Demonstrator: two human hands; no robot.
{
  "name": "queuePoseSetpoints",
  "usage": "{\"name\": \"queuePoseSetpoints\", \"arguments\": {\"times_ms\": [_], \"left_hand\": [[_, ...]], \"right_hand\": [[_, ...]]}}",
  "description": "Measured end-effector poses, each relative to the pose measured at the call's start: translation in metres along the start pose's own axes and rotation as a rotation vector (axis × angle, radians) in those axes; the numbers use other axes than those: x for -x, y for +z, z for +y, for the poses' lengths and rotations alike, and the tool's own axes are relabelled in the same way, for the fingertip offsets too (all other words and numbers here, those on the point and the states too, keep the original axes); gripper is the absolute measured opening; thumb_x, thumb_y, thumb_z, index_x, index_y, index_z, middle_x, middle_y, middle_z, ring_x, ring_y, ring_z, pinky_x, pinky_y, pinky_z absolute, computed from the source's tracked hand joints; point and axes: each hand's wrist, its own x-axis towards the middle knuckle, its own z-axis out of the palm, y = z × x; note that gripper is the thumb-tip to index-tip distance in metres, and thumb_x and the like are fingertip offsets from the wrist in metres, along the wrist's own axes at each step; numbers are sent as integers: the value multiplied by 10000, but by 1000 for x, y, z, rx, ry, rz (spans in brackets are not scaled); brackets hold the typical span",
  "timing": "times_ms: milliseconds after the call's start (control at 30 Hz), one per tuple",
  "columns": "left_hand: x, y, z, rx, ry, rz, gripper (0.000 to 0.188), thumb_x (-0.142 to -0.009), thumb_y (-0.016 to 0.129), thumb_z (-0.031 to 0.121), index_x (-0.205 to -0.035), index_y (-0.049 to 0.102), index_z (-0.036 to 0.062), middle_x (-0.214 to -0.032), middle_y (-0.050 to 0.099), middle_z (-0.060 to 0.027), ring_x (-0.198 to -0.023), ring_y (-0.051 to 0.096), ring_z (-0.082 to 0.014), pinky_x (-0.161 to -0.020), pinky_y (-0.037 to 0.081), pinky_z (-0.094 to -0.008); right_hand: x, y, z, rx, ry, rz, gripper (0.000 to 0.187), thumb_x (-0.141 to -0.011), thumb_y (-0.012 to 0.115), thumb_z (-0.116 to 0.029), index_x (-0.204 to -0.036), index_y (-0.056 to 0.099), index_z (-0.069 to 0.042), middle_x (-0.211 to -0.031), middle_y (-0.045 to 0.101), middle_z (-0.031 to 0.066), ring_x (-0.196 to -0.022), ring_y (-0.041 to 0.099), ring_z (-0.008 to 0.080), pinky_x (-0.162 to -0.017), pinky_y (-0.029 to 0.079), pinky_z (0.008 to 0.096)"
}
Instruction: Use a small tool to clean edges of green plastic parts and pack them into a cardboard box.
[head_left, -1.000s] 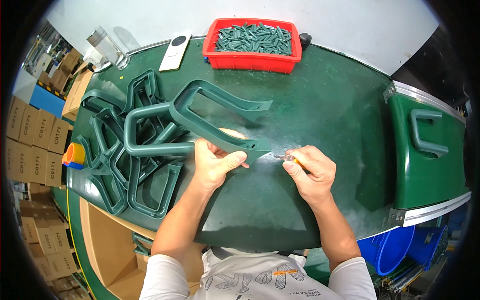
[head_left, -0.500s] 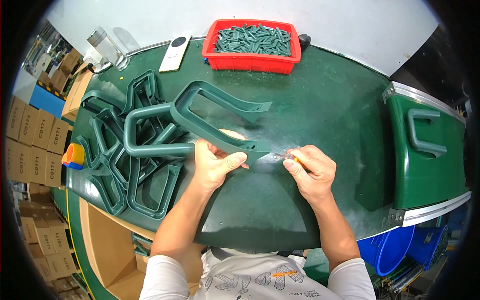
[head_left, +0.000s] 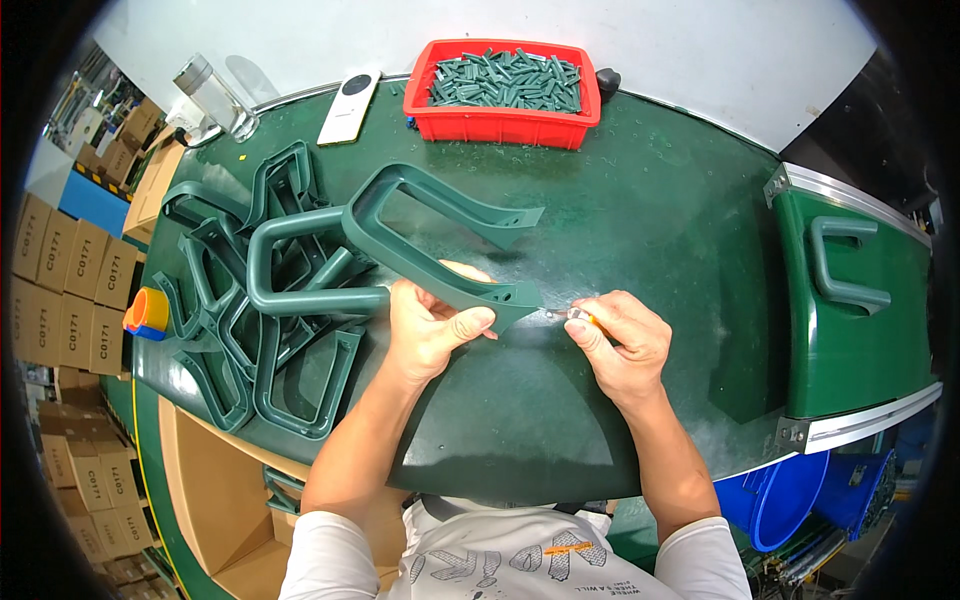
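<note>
Head view: hands (head_left: pixel 428 330) hold frame (head_left: pixel 402 256), tool (head_left: pixel 578 314); open tabletop (head_left: pixel 690 260) rightward, toward near edge.

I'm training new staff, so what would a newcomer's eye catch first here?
Probably the red bin heaped with small green strips, at the far edge of the table. Then, centrally, the left hand gripping a green U-shaped handle, with the right hand holding a small tool near its end. A jumble of similar handles lies at left.
</note>
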Motion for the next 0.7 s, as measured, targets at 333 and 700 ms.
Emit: {"name": "queuePoseSetpoints", "arguments": {"times_ms": [333, 700], "left_hand": [[6, 6, -11, 38, 32, -155, 443, -658, 837, 159, -982, 593, -19, -817, 661, -188, -658, 654, -205, -523, 546, -287], [4, 4, -11, 71, 107, -257, 395, -693, 815, 184, -947, 581, -8, -727, 651, -175, -612, 645, -214, -531, 527, -299]], "right_hand": [[-7, -20, 22, 50, 391, 369, 180, -818, 710, -112, -888, 673, 50, -708, 610, 55, -612, 513, 84, -551, 403, 217], [-6, -11, 13, 46, 350, 147, 217, -815, 715, -156, -881, 681, 49, -677, 592, 34, -598, 505, 82, -523, 382, 222]]}}
